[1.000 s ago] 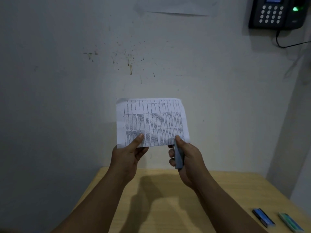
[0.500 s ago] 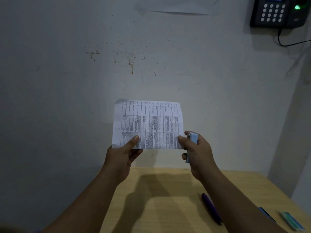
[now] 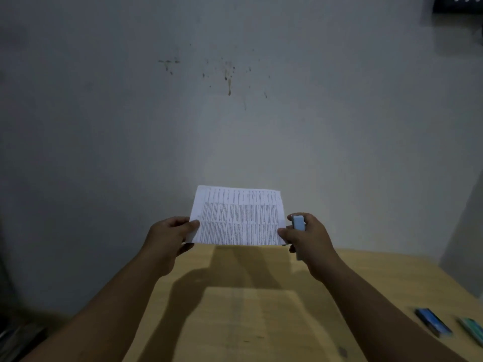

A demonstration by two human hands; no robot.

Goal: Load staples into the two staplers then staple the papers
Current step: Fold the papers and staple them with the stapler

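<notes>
I hold a printed stack of papers (image 3: 237, 216) in the air above the far edge of the wooden table (image 3: 248, 309). My left hand (image 3: 170, 237) pinches the papers' lower left corner. My right hand (image 3: 307, 237) grips a small light blue stapler (image 3: 298, 222) upright, and its thumb touches the papers' lower right corner. Whether the stapler's jaws sit on the paper's edge I cannot tell. No second stapler shows clearly.
A blue staple box (image 3: 432, 322) and a teal box (image 3: 471, 329) lie on the table at the right, near its edge. A stained grey wall stands right behind the table. A dark keypad device (image 3: 456, 3) hangs at the top right.
The view has tilted and the hands with the papers now sit lower, nearer the table. My left hand has slid to the papers' left edge. A dark pen seen on the table half a second ago is hidden.
</notes>
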